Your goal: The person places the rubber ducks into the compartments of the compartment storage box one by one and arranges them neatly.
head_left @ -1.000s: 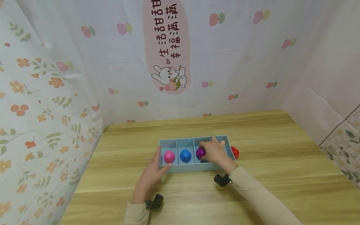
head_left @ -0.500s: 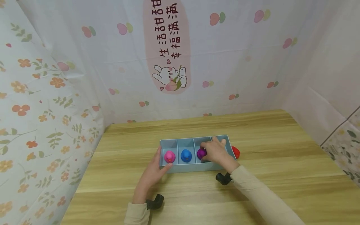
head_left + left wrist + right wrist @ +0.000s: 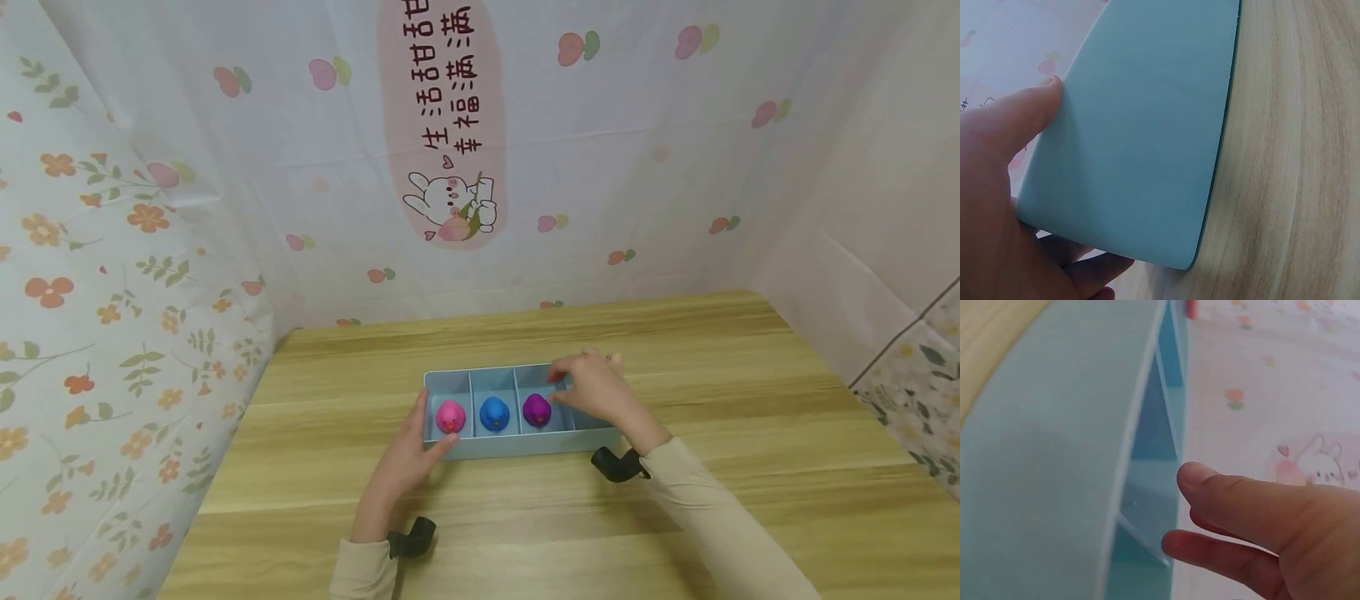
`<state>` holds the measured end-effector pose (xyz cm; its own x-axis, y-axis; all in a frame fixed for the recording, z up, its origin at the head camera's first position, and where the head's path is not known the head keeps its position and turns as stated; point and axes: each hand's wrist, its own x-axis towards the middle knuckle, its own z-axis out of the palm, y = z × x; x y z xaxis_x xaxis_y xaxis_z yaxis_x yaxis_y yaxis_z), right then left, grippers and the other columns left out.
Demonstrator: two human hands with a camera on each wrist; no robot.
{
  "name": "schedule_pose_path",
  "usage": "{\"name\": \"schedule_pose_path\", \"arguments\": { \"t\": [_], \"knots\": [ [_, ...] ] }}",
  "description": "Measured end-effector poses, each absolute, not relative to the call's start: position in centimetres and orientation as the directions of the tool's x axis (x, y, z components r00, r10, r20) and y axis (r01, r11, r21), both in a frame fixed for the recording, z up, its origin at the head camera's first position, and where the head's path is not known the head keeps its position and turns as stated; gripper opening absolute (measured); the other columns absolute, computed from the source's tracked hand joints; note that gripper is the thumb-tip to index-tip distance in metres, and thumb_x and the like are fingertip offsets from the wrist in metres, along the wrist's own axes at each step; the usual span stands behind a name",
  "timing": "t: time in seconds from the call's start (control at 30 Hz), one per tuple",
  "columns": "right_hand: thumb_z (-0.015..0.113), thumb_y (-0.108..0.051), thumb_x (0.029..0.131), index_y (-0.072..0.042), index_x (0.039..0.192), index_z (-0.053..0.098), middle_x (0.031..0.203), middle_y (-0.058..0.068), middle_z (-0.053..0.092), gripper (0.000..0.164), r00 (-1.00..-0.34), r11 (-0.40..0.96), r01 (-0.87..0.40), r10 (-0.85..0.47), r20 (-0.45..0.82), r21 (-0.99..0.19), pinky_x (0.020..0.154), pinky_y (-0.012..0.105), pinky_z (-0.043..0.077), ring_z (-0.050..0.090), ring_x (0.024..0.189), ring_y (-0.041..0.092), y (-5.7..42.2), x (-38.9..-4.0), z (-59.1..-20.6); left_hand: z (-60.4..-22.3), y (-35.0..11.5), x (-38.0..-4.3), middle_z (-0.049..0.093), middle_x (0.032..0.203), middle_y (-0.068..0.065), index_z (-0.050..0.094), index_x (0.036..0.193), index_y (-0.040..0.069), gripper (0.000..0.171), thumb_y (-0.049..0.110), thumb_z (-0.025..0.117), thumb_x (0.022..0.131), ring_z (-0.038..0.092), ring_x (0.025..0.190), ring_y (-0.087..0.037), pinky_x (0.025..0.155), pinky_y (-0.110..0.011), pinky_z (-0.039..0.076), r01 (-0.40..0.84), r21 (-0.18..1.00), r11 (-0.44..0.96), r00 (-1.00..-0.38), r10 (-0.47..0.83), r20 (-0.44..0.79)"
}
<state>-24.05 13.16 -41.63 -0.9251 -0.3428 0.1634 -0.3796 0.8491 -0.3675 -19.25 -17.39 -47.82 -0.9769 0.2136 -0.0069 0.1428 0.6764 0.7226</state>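
Note:
A pale blue box (image 3: pixel 495 448) with a row of compartments lies on the table. From the left, its compartments hold a pink rubber duck (image 3: pixel 450 417), a blue rubber duck (image 3: pixel 494 413) and a purple rubber duck (image 3: pixel 537 410). My left hand (image 3: pixel 405 458) holds the box's left end, its thumb at the front rim and fingers around the corner; the left wrist view shows this grip on the box wall (image 3: pixel 1135 144). Over the rightmost compartment hovers my right hand (image 3: pixel 596 387), thumb and fingers apart with nothing between them. It hides part of that compartment and the box's right end.
The wooden table (image 3: pixel 510 525) extends around the box. Behind it hangs a printed cloth (image 3: pixel 637 167), and a floral cloth (image 3: pixel 135 333) closes the left side. A black camera mount (image 3: pixel 412 540) sits on my left wrist, another mount (image 3: pixel 618 464) on my right.
My right hand has let go of the purple duck and moved up and to the right, now covering the spot where a red toy showed beside the box. My left hand stays put.

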Motion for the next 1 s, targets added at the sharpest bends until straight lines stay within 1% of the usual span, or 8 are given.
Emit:
{"name": "schedule_pose_path", "arguments": {
  "t": [0.1, 0.23, 0.5, 0.6, 0.73, 0.83, 0.97, 1.0],
  "knots": [
    [0.084, -0.024, 0.071, -0.019, 0.086, 0.073, 0.085, -0.007, 0.073, 0.018, -0.927, 0.85, -0.373, -0.327, 0.183, -0.373, 0.071, 0.045, 0.02, 0.051, 0.081, 0.022, 14.1, -24.2, -41.4, -47.8, -17.4, -19.3, 0.019, 0.158, -0.019, 0.009, 0.154, 0.007, 0.093, 0.048, 0.061, 0.089, 0.025, 0.142, -0.041, 0.112, -0.057, 0.027, 0.141, 0.726, 0.673, -0.976, 0.216, -0.01],
    [0.083, -0.023, 0.072, -0.019, 0.085, 0.074, 0.085, -0.007, 0.073, 0.017, -0.936, 0.85, -0.35, -0.302, 0.181, -0.393, 0.069, 0.042, 0.017, 0.048, 0.08, 0.021, 15.4, -24.2, -41.0, -47.8, -17.4, -19.3, 0.017, 0.159, -0.017, 0.008, 0.154, 0.008, 0.093, 0.046, 0.062, 0.089, 0.024, 0.143, -0.039, 0.113, -0.055, 0.026, 0.122, 0.727, 0.675, -0.978, 0.206, -0.028],
    [0.08, -0.023, 0.076, -0.019, 0.085, 0.074, 0.094, 0.0, 0.073, 0.011, -0.963, 0.854, -0.27, -0.231, 0.14, -0.444, 0.069, 0.044, 0.015, 0.051, 0.092, 0.028, 18.2, -24.0, -40.7, -47.6, -17.3, -19.3, 0.017, 0.159, -0.016, 0.008, 0.154, 0.008, 0.093, 0.045, 0.063, 0.089, 0.023, 0.143, -0.038, 0.114, -0.054, 0.026, 0.117, 0.73, 0.673, -0.978, 0.205, -0.032],
    [0.079, -0.021, 0.077, -0.02, 0.082, 0.073, 0.093, 0.002, 0.072, 0.008, -0.97, 0.848, -0.243, -0.207, 0.128, -0.471, 0.069, 0.044, 0.016, 0.052, 0.094, 0.032, 19.3, -23.8, -40.7, -47.7, -17.3, -19.4, 0.017, 0.159, -0.017, 0.008, 0.154, 0.007, 0.093, 0.045, 0.063, 0.089, 0.023, 0.143, -0.038, 0.114, -0.054, 0.026, 0.123, 0.727, 0.676, -0.978, 0.208, -0.028],
    [0.077, -0.019, 0.079, -0.02, 0.08, 0.071, 0.087, 0.004, 0.07, 0.006, -0.978, 0.835, -0.207, -0.177, 0.107, -0.51, 0.071, 0.046, 0.017, 0.051, 0.096, 0.037, 20.7, -23.6, -40.8, -47.8, -17.3, -19.4, 0.018, 0.158, -0.019, 0.009, 0.154, 0.006, 0.093, 0.047, 0.062, 0.089, 0.024, 0.142, -0.04, 0.113, -0.055, 0.026, 0.133, 0.724, 0.677, -0.977, 0.212, -0.018],
    [0.075, -0.021, 0.08, -0.021, 0.079, 0.071, 0.087, 0.005, 0.07, 0.005, -0.983, 0.841, -0.186, -0.16, 0.095, -0.508, 0.072, 0.049, 0.019, 0.052, 0.099, 0.042, 21.5, -23.7, -41.3, -47.9, -17.4, -19.3, 0.018, 0.158, -0.02, 0.009, 0.154, 0.005, 0.093, 0.048, 0.062, 0.089, 0.025, 0.142, -0.041, 0.113, -0.055, 0.026, 0.135, 0.727, 0.673, -0.978, 0.21, -0.013],
    [0.075, -0.02, 0.08, -0.022, 0.078, 0.071, 0.096, 0.01, 0.071, 0.005, -0.986, 0.848, -0.169, -0.147, 0.082, -0.503, 0.074, 0.054, 0.023, 0.053, 0.104, 0.044, 22.2, -23.5, -42.2, -47.8, -17.4, -19.3, 0.018, 0.158, -0.02, 0.009, 0.154, 0.006, 0.094, 0.047, 0.062, 0.089, 0.024, 0.142, -0.041, 0.113, -0.056, 0.026, 0.135, 0.731, 0.669, -0.977, 0.212, -0.014],
    [0.075, -0.019, 0.08, -0.022, 0.079, 0.071, 0.099, 0.011, 0.071, 0.004, -0.986, 0.848, -0.165, -0.146, 0.077, -0.504, 0.074, 0.055, 0.024, 0.054, 0.102, 0.042, 22.4, -23.4, -42.4, -47.7, -17.4, -19.3, 0.017, 0.158, -0.019, 0.008, 0.154, 0.006, 0.094, 0.047, 0.062, 0.089, 0.024, 0.142, -0.04, 0.113, -0.056, 0.025, 0.135, 0.733, 0.667, -0.977, 0.212, -0.014]
  ]
}}
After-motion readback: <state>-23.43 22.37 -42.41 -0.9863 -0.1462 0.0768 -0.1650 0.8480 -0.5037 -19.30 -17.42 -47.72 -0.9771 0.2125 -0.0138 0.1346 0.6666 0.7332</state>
